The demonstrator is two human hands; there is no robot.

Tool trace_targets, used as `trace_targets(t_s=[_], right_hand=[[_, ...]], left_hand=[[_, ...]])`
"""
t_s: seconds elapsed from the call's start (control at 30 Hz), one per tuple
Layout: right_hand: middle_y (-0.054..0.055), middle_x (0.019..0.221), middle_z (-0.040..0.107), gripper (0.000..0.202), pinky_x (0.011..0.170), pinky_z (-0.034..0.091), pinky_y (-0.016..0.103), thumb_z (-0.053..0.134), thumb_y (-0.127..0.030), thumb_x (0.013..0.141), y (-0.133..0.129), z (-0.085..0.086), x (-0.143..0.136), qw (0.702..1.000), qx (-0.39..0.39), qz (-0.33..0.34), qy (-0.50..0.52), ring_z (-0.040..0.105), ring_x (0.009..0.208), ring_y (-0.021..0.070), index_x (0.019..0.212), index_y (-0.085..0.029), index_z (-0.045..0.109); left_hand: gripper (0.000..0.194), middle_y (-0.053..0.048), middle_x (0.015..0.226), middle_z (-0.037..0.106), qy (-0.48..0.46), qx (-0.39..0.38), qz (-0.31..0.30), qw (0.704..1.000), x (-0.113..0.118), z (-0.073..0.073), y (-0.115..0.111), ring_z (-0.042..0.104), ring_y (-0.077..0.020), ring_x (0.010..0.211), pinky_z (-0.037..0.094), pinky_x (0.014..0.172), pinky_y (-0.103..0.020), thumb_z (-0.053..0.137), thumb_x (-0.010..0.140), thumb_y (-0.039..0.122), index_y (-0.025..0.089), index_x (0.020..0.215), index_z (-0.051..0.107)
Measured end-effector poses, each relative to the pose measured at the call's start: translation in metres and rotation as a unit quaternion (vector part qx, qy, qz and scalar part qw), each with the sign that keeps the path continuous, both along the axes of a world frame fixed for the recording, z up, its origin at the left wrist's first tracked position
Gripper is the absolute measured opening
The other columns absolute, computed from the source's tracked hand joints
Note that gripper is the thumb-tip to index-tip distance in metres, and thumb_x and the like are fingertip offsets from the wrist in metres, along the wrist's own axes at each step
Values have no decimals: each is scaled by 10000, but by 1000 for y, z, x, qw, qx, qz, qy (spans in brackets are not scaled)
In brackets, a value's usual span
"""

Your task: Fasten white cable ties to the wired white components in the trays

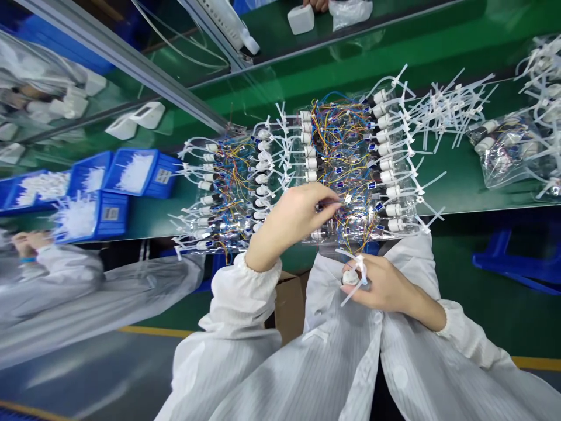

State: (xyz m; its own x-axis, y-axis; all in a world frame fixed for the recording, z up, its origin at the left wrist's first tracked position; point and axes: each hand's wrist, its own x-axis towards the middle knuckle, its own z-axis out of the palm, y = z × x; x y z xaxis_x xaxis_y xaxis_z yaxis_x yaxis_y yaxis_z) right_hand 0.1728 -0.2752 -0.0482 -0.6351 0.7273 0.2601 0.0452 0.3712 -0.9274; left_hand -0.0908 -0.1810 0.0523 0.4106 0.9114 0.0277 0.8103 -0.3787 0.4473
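My right hand [388, 285], close to my body below the bench edge, is closed around a white round-ended part [350, 277] with a white cable tie [362, 269] looped at it. Its lower body is hidden by my fingers. My left hand [302, 215] reaches over the near edge of a bundle of thin coloured wires [342, 134], thumb and forefinger pinched together. What lies between those fingertips is too small to make out. Rows of similar white-capped parts [388, 158] with cable ties flank the wires on clear plastic. A second such batch [232, 181] lies to the left.
Loose cable ties [451, 108] are piled right of the batch, near a bagged bundle [511, 143]. Blue bins [164, 175] hold white pieces at left. A metal post [144, 70] slants overhead. A co-worker's hands [33, 242] show at far left; a blue stool [517, 260] stands at right.
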Motion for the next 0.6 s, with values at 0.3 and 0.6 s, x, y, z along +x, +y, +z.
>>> trace_targets(t_s=[0.3, 0.6], right_hand=[[44, 1037, 890, 110, 848, 739, 370, 885, -319, 1024, -2, -5, -3, 999, -18, 27, -7, 872, 901, 256, 1082, -281, 800], [31, 973, 844, 137, 781, 672, 329, 891, -340, 1043, 5, -10, -10, 998, -12, 51, -20, 817, 840, 226, 1035, -263, 778]], left_hand=[[204, -87, 1050, 927, -50, -10, 59, 997, -41, -10, -35, 861, -259, 978, 690, 989, -380, 745, 1149, 351, 233, 1073, 893], [192, -126, 1009, 848, 89, -63, 34, 993, -55, -40, -50, 819, -331, 1014, 679, 995, -470, 725, 1119, 177, 217, 983, 855]])
